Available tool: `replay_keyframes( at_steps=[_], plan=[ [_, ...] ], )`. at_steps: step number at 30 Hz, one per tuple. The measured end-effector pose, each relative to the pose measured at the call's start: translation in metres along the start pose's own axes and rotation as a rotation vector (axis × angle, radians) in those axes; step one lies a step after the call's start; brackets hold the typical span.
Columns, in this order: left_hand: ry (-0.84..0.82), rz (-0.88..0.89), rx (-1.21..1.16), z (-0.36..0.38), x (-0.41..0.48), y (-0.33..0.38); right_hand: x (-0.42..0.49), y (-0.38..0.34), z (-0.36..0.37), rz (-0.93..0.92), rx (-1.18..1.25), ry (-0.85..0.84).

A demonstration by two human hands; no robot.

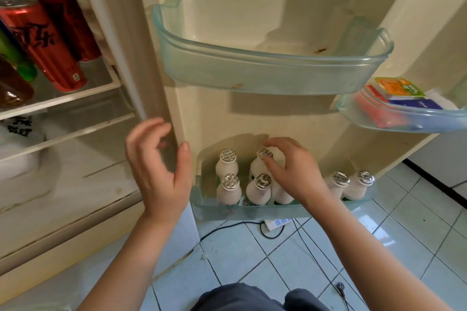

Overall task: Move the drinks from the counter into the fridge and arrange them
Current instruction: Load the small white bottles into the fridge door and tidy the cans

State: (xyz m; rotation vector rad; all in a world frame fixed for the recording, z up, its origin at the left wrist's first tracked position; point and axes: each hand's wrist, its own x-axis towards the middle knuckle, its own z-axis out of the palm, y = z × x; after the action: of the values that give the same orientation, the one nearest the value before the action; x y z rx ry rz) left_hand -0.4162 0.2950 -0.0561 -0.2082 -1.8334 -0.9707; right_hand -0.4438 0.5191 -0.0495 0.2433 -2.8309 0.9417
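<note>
The small white bottles (256, 190) stand upright in the lowest door shelf (252, 211), long axes vertical, foil caps pointing up. Four cluster at the shelf's left in two rows, and two more stand side by side at its right end. The right hand (293, 171) reaches into the left cluster, its grip curled round the cap of the back bottle (256, 166), thumb behind, forefinger in front. The left hand (156, 166) hovers beside the door's edge, its grip slack, holding nothing. Red cans (43, 43) stand inside the fridge.
</note>
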Motion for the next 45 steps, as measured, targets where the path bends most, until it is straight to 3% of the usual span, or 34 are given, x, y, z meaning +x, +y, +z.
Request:
replay_keyframes(
  at_steps=[3,8,10,13,25,33,37,43,45],
  plan=[
    [-0.068,-0.019,0.085,0.01,0.01,-0.016,-0.006,-0.021,-0.002,-0.174,0.038,0.036],
    [-0.22,-0.009,0.066,0.023,0.012,-0.036,-0.003,-0.041,0.01,-0.376,-0.217,-0.32],
    [-0.228,0.013,0.08,0.026,0.01,-0.041,0.0,-0.041,0.019,-0.418,-0.364,-0.395],
    [-0.222,0.027,0.089,0.028,0.009,-0.045,0.001,-0.04,0.028,-0.398,-0.36,-0.431],
    [-0.216,0.134,0.089,0.03,0.004,-0.063,-0.005,-0.055,0.063,-0.342,-0.242,-0.257],
    [-0.163,0.146,0.117,0.033,0.004,-0.062,-0.007,-0.058,0.065,-0.335,-0.186,-0.245],
    [-0.15,0.147,0.113,0.033,0.005,-0.06,-0.002,-0.058,0.054,-0.243,-0.093,-0.309],
    [-0.133,0.152,0.101,0.034,0.004,-0.06,0.018,-0.054,0.037,-0.172,-0.117,0.011],
    [-0.121,0.151,0.096,0.035,0.004,-0.06,0.025,-0.052,0.037,-0.173,-0.194,-0.025]
  ],
)
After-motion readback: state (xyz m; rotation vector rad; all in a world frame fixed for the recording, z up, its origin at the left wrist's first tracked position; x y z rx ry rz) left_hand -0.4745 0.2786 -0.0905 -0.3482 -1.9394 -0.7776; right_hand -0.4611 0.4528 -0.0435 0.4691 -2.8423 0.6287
